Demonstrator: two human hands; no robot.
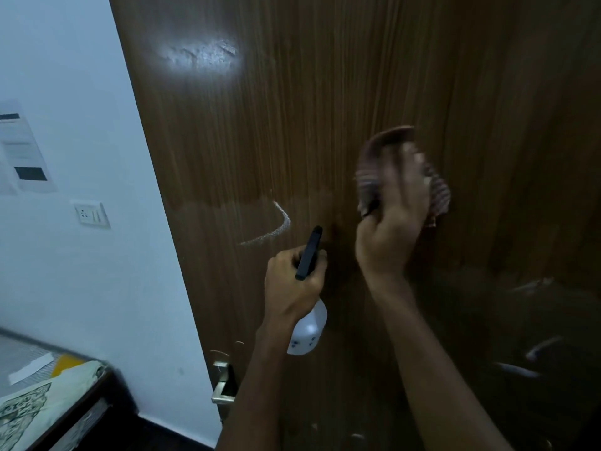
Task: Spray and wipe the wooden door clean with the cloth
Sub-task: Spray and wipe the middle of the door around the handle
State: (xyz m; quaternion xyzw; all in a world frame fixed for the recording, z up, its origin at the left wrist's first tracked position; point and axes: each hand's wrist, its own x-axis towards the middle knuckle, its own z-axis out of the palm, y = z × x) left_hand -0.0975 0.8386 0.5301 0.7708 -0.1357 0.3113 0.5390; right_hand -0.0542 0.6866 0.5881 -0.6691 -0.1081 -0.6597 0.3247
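Your right hand (390, 222) grasps the cloth (403, 170) and presses it against the wooden door (325, 109); the cloth bunches above and to the right of your knuckles and is blurred, so its exact fold cannot be told. Your left hand (292, 281) is clenched round the neck of the spray bottle (307, 330), whose white body hangs below the hand while the black trigger head (309, 252) rises above it, pointing up and slightly right toward the door.

The relation that governs the next move is this: the white streak (276, 226) lies to the left of your right hand and slightly lower — just above and left of the left hand. Its long axis runs from lower left up to a hooked corner at the right end. The left hand is nearer to the mark, but it carries the bottle, not the cloth. Judged from this layout, the cloth must travel leftward across the panel, passing above the left hand, to reach the streak.

Further pale marks (533, 356) sit below and to the right of the right hand, well apart from the cloth. A bright glare patch (201, 56) lies high above the left hand; whether it is residue or reflection cannot be told.
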